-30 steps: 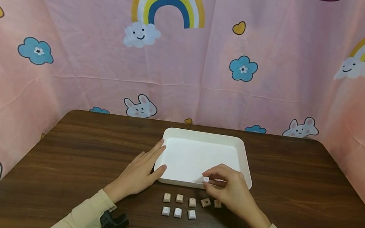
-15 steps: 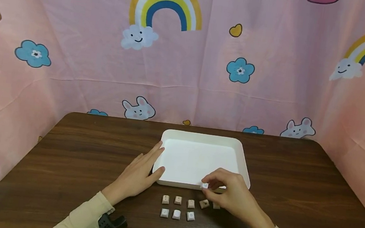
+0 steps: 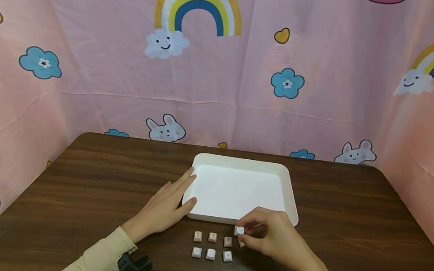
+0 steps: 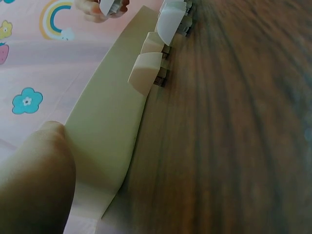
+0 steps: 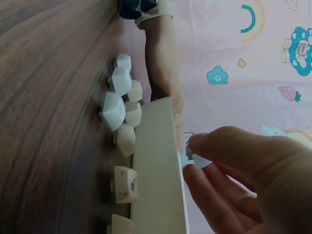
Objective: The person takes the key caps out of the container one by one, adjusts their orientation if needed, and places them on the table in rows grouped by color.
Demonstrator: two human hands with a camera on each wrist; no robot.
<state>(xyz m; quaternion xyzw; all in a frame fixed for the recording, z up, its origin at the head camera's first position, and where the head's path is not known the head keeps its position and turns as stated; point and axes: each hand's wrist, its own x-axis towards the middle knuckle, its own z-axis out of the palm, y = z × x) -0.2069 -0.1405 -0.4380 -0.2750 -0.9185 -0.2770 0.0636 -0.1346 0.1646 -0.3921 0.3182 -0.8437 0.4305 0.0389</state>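
Observation:
My left hand (image 3: 163, 206) lies with its fingers straight against the left side of a white tray (image 3: 234, 192). Between thumb and fingertips, my right hand (image 3: 279, 236) pinches a white keycap (image 3: 239, 231) just in front of the tray's near rim; in the right wrist view the fingers partly hide it. Below the tray sits a row of beige keycaps (image 3: 212, 237), its right end covered by the right hand. Nearer the person is a row of white keycaps (image 3: 210, 254). The right wrist view shows one beige keycap (image 5: 126, 184) with a dark mark on it.
A dark wood table (image 3: 123, 169) carries everything. Pink fabric (image 3: 240, 75) printed with rainbows and rabbits hangs behind and at both sides. A black wrist device (image 3: 133, 266) is on the left sleeve.
My right hand has brought the white keycap from over the tray's front edge towards the person, closer to the beige row. The left hand stays by the tray.

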